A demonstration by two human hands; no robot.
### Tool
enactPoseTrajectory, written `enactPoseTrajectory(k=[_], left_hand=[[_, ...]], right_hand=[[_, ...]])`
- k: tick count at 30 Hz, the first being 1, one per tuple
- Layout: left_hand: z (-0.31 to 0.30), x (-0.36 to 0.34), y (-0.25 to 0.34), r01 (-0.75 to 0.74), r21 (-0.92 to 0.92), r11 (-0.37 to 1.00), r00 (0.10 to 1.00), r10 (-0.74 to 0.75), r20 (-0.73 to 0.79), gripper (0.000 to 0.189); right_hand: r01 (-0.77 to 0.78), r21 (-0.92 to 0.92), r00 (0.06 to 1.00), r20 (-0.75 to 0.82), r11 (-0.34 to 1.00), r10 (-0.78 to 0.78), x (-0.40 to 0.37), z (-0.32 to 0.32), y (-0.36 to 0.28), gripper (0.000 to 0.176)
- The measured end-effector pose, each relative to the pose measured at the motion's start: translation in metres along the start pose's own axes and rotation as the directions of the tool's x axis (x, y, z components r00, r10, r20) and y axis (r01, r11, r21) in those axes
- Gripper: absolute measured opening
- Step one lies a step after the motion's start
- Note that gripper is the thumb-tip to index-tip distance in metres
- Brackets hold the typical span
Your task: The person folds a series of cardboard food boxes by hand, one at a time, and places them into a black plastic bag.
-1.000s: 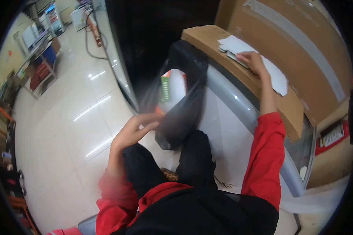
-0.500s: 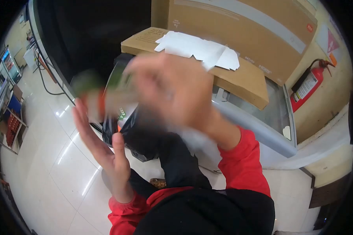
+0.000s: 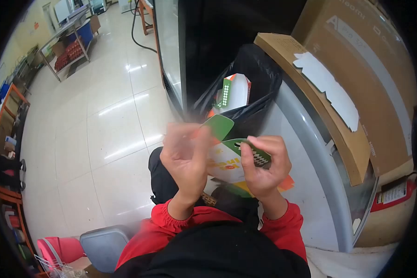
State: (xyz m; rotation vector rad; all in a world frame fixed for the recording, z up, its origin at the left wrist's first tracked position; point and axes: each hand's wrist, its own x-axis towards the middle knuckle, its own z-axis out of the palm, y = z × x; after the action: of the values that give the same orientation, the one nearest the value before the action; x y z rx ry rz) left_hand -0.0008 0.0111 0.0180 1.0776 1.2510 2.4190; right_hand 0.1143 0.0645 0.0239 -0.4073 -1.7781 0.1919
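- My left hand [image 3: 187, 155] is blurred, but its fingers seem closed on the left edge of the printed carton [image 3: 224, 164].
- My right hand [image 3: 264, 169] pinches the carton's green flap.
- The carton is between both hands, above my knees; I think two grips keep the thin card from bending.
- The open black bag [image 3: 264, 83], just behind, holds another carton [image 3: 235, 91].
- White flat sheets [image 3: 331, 88] lie on the brown box [image 3: 282, 51].

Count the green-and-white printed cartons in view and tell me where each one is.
2. The first carton is gripped by the left hand and right hand; the second carton sits in the black bag beyond them. More may be hidden deeper in the bag.
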Motion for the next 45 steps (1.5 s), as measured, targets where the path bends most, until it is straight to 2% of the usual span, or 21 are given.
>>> enactPoseTrajectory(k=[2,5,6,9,12,13,15,18,20,24,26,29,32,35,36,39,41,42,43,45], left_hand=[[0.0,0.001,0.0,0.115,-0.048,0.992,0.993,-0.116,-0.001,0.011],[-0.013,0.003,-0.016,0.24,-0.098,0.966,0.967,-0.23,0.105,0.01],[-0.014,0.004,-0.013,0.242,-0.065,0.968,0.963,-0.231,0.142,0.012],[-0.015,0.002,-0.01,0.174,-0.014,0.985,0.965,-0.167,0.203,0.012],[-0.015,0.003,-0.007,-0.02,0.159,0.987,0.938,-0.037,0.345,0.013],[-0.015,0.004,-0.005,-0.026,0.161,0.987,0.927,-0.037,0.374,0.012],[-0.015,0.005,-0.001,-0.039,0.166,0.985,0.901,-0.037,0.433,0.011],[-0.015,0.005,-0.001,-0.133,0.157,0.979,0.881,0.044,0.471,0.009],[-0.014,0.004,0.0,-0.154,0.156,0.976,0.863,0.056,0.502,0.009],[-0.015,0.001,0.002,-0.193,0.129,0.973,0.828,0.091,0.554,0.008],[-0.014,-0.001,0.003,-0.128,0.11,0.986,0.867,0.057,0.495,0.007],[-0.01,-0.005,0.002,-0.056,0.068,0.996,0.889,0.019,0.458,0.007],[-0.007,-0.008,0.002,-0.002,0.04,0.999,0.895,-0.016,0.445,0.006],[-0.007,-0.01,0.0,-0.007,0.04,0.999,0.9,-0.011,0.437,0.007],[-0.008,-0.01,0.0,-0.018,0.042,0.999,0.899,-0.002,0.437,0.007],[-0.011,-0.005,0.004,-0.226,0.105,0.968,0.809,0.127,0.573,0.007],[-0.008,-0.008,0.003,-0.303,0.073,0.95,0.822,0.222,0.525,0.004],[-0.007,-0.009,0.003,-0.342,0.059,0.938,0.824,0.269,0.499,0.003],[-0.007,-0.011,0.002,-0.447,0.088,0.89,0.831,0.377,0.409,0.003],[-0.007,-0.017,0.0,-0.627,0.176,0.759,0.776,0.589,0.226,0.006]], right_hand=[[0.18,-0.152,0.983,0.072,0.972,-0.171,-0.003,-0.005,0.0,0.03],[0.49,-0.182,0.854,0.297,0.853,-0.427,0.002,-0.018,-0.002,0.029],[0.506,-0.173,0.841,0.316,0.845,-0.439,-0.002,-0.017,-0.003,0.025],[0.439,-0.178,0.867,0.342,0.881,-0.362,0.002,-0.022,-0.004,0.025],[0.304,-0.214,0.902,0.379,0.928,-0.208,0.0,-0.031,-0.009,0.026],[0.268,-0.219,0.906,0.388,0.938,-0.168,0.001,-0.033,-0.011,0.026],[0.248,-0.153,0.913,0.367,0.957,-0.178,0.0,-0.033,-0.012,0.025],[0.176,-0.021,0.918,0.364,0.984,-0.157,-0.003,-0.034,-0.011,0.026],[0.081,0.084,0.918,0.381,0.993,-0.107,-0.008,-0.035,-0.01,0.027],[-0.047,0.157,0.885,0.465,0.987,-0.032,-0.001,-0.043,-0.012,0.028],[-0.103,0.189,0.868,0.496,0.977,-0.004,0.003,-0.048,-0.013,0.026],[0.106,0.045,0.887,0.448,0.993,-0.114,0.001,-0.049,-0.019,0.023],[0.199,0.008,0.906,0.38,0.98,-0.187,-0.005,-0.047,-0.016,0.02],[0.147,0.042,0.906,0.396,0.988,-0.151,-0.003,-0.048,-0.017,0.026],[0.084,0.083,0.89,0.443,0.993,-0.112,-0.002,-0.05,-0.017,0.027],[-0.146,0.216,0.812,0.584,0.965,-0.008,0.005,-0.055,-0.012,0.026],[-0.339,0.321,0.736,0.676,0.884,0.036,0.009,-0.057,-0.007,0.021],[-0.584,0.37,0.673,0.718,0.723,0.177,0.008,-0.056,-0.006,0.017],[-0.776,0.391,0.572,0.767,0.495,0.291,0.005,-0.052,-0.006,0.013],[-0.885,0.403,0.464,0.805,0.234,0.37,-0.006,-0.04,-0.007,0.008]])
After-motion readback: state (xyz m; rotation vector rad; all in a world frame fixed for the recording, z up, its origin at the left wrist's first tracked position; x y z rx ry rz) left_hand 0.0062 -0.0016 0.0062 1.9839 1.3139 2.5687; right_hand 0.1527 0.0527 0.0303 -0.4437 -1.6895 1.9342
